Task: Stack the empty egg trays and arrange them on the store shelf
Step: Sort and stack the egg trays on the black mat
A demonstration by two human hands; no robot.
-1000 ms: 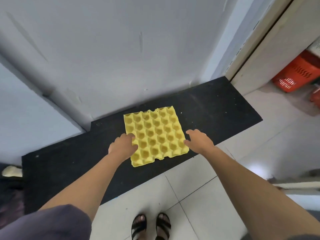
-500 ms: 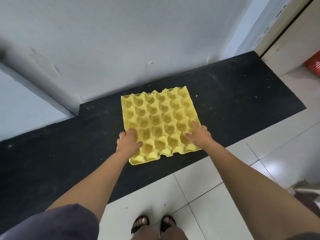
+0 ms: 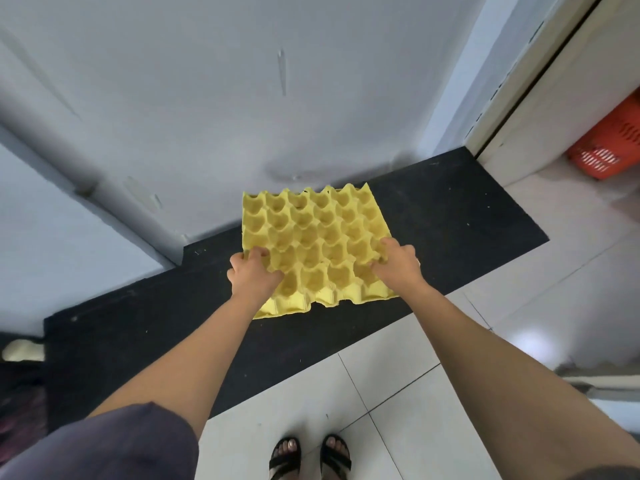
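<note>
While both arms reach forward and down, a single yellow egg tray (image 3: 318, 237) sits between the hands above a black strip of floor (image 3: 450, 220) that runs along the foot of a pale grey wall (image 3: 242, 98). The tray's cups face up and it is empty. Its far edge shows against the base of the wall and its near edge lies over the black strip; whether it touches the strip or is held just clear of it cannot be told. The left hand (image 3: 254, 275) grips the tray at its near left corner, its fingers (image 3: 258, 252) curled down into the cups by that edge. The right hand (image 3: 398, 265) holds the near right side in the same way, with bent fingers (image 3: 386, 244) hooked over the ridges between cups. Nearer the person the floor is white tile (image 3: 415, 393), where two feet in black sandals (image 3: 310, 459) stand side by side. A dark sleeve (image 3: 114, 445) covers the left upper arm. To the right a cream door frame (image 3: 554, 81) rises beside the wall, and beyond it a red plastic basket (image 3: 613, 143) sits on the floor, well apart from the tray.
</note>
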